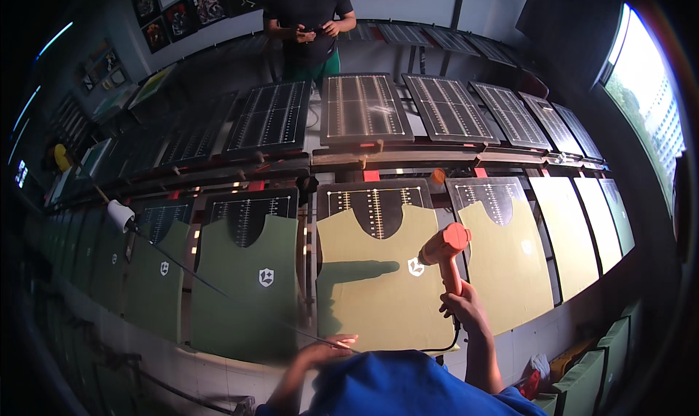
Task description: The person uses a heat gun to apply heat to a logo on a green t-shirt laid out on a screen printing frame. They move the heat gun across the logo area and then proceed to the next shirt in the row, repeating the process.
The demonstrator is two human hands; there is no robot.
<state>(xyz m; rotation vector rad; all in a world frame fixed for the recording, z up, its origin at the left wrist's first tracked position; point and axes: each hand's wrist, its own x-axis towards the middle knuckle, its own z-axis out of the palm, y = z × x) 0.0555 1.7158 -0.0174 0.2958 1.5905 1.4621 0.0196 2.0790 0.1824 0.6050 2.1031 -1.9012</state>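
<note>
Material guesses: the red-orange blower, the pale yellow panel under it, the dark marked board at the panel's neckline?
Red-orange blower: probably hard plastic, satin; smooth, moulded-looking casing.
Pale yellow panel: likely cloth, matte; garment-cut neckline, soft diffuse look.
Dark marked board: rigid sheet, judging by straight edges; plastic or coated metal, can't tell.

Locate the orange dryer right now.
Head view, right of centre: the orange dryer is in the right hand, its head beside the white emblem on the yellow fabric piece.
</note>
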